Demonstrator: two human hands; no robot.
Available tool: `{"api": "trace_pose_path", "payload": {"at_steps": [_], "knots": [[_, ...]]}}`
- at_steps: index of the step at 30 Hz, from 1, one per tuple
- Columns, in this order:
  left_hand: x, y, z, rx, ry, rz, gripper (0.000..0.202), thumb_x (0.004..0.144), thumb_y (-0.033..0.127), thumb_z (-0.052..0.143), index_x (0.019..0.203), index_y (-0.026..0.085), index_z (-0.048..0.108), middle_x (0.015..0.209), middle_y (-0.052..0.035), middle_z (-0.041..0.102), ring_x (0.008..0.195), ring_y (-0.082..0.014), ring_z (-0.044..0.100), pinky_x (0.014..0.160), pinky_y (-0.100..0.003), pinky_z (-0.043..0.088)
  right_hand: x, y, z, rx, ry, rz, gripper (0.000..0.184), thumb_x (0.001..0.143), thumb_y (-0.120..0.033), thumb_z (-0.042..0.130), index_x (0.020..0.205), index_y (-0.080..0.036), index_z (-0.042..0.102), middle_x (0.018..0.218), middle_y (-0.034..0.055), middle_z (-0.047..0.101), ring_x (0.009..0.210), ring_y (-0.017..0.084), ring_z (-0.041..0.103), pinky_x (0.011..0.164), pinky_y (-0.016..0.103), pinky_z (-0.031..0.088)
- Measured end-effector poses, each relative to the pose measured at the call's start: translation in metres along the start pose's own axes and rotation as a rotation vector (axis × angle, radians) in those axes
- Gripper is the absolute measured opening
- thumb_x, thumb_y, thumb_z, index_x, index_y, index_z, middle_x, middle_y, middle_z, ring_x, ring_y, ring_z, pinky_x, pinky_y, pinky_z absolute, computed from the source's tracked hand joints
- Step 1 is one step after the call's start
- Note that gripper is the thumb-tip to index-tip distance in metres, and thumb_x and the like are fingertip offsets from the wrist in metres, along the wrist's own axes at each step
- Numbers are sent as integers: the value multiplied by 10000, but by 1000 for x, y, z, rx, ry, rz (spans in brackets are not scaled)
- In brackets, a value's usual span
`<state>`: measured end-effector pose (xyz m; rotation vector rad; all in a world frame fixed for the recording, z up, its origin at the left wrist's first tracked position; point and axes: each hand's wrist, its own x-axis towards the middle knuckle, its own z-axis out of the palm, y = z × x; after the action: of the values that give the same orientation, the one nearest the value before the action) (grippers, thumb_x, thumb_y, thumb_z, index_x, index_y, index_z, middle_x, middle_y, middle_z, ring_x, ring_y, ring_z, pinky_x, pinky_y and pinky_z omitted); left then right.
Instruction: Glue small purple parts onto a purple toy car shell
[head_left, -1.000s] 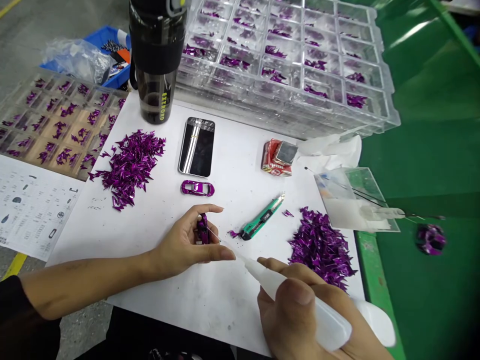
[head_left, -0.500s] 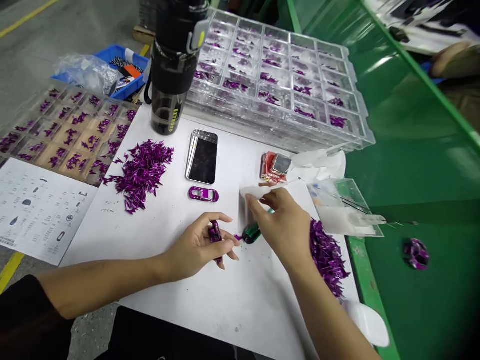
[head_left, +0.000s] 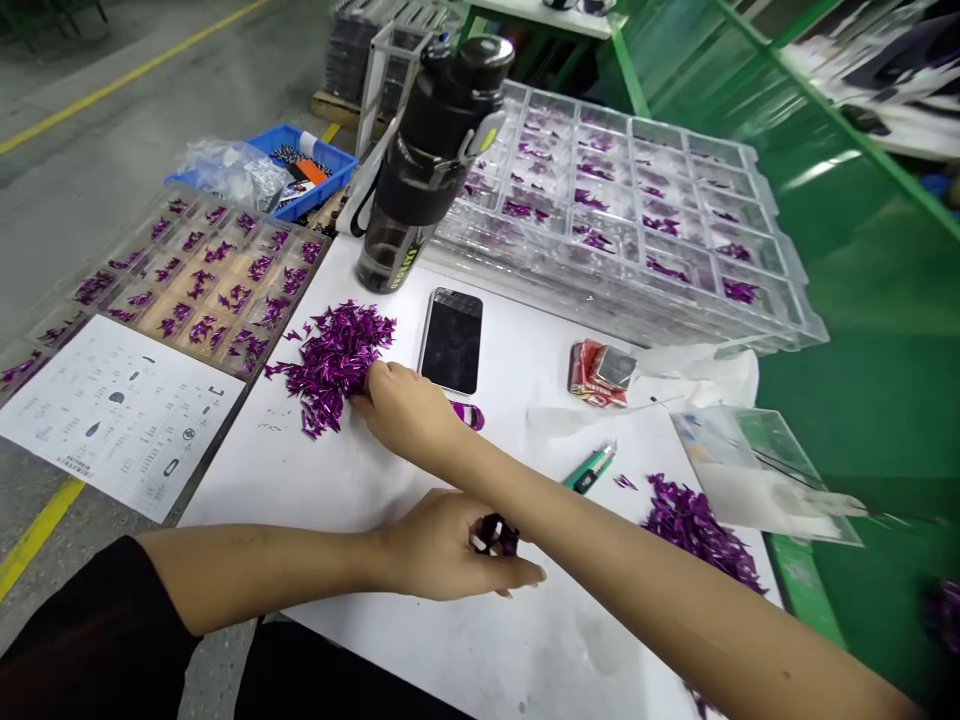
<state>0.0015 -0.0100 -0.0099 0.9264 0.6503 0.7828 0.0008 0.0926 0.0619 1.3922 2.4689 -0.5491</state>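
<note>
My left hand is low over the middle of the white table, fingers curled round a dark purple toy car body that they partly cover. Crossing above it, my right hand reaches to the near right edge of a pile of small shiny purple pointed pieces. Its thumb and fingers are pressed together there; whatever is between them is hidden. Another purple toy car body lies behind my right wrist, mostly covered. A green utility knife rests to the right of my right forearm.
A phone and a tall black bottle stand behind the hands. Clear compartment boxes are stacked at the back. A second purple pile, a whitish translucent item and a red packet are on the right. A printed sheet lies left.
My right hand has let go of the whitish translucent item, now on the table, and crossed left to the purple pile. My left hand still holds the car body. The view has shifted.
</note>
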Motion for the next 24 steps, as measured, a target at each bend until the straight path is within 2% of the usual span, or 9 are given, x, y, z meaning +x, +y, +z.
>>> {"api": "trace_pose_path", "payload": {"at_steps": [4, 8, 11, 13, 15, 17, 19, 22, 24], "knots": [[0, 5, -1, 54, 12, 22, 358, 756, 389, 847, 955, 166, 652, 826, -35, 646, 719, -195, 662, 639, -301, 536, -4, 4, 6, 25, -6, -28, 104, 962, -149, 523, 986, -137, 623, 1044, 144, 705, 934, 271, 678, 694, 316, 466], [-1, 8, -2, 145, 27, 32, 228, 782, 296, 796, 887, 165, 641, 812, -42, 657, 724, -198, 660, 610, -284, 513, -19, 17, 2, 274, 95, -14, 159, 927, -92, 586, 1067, -138, 644, 932, 85, 742, 866, 233, 700, 700, 294, 502], [-2, 5, -1, 24, 13, -2, 271, 796, 360, 794, 903, 163, 642, 815, -50, 666, 725, -207, 680, 628, -314, 560, -44, 33, -5, 471, 294, -108, 174, 933, -157, 620, 1075, -203, 710, 906, 34, 749, 806, 196, 712, 709, 295, 549], [-2, 4, -1, -140, 26, -17, 366, 804, 393, 802, 1038, 171, 630, 825, -37, 650, 723, -205, 695, 597, -309, 580, -69, 46, -7, 531, 492, -158, 121, 938, -252, 647, 962, -256, 765, 956, 27, 747, 813, 188, 716, 709, 297, 572], [-2, 5, 0, -254, 75, -23, 497, 802, 389, 818, 1196, 195, 583, 887, -35, 642, 716, -194, 710, 543, -269, 568, -94, 60, -2, 606, 700, -66, 97, 918, -316, 694, 919, -283, 785, 896, 20, 745, 751, 176, 711, 660, 285, 580], [-2, 10, -1, -301, 150, -18, 568, 800, 371, 827, 1270, 211, 552, 964, -51, 650, 706, -188, 723, 517, -239, 551, -115, 72, 11, 750, 838, 107, 103, 895, -340, 736, 963, -277, 782, 778, 9, 729, 658, 167, 696, 609, 281, 590], [-1, 16, -3, -331, 228, -12, 598, 786, 349, 841, 1288, 201, 553, 1016, -77, 665, 722, -200, 735, 533, -249, 562, -129, 83, 28, 933, 874, 219, 158, 891, -367, 746, 990, -245, 767, 758, 19, 729, 655, 177, 706, 615, 297, 614], [1, 28, -5, -388, 302, -35, 700, 755, 288, 873, 1367, 205, 544, 1101, -112, 676, 793, -228, 747, 629, -320, 611, -137, 95, 53, 1130, 817, 240, 214, 893, -411, 742, 969, -211, 747, 805, 50, 744, 697, 190, 724, 659, 314, 633], [1, 34, -6, -398, 300, -57, 743, 770, 236, 865, 1429, 220, 523, 1145, -123, 680, 829, -227, 745, 706, -361, 628, -138, 100, 64, 1182, 759, 233, 234, 861, -411, 780, 972, -209, 735, 780, 40, 736, 665, 177, 715, 640, 290, 625]]}}
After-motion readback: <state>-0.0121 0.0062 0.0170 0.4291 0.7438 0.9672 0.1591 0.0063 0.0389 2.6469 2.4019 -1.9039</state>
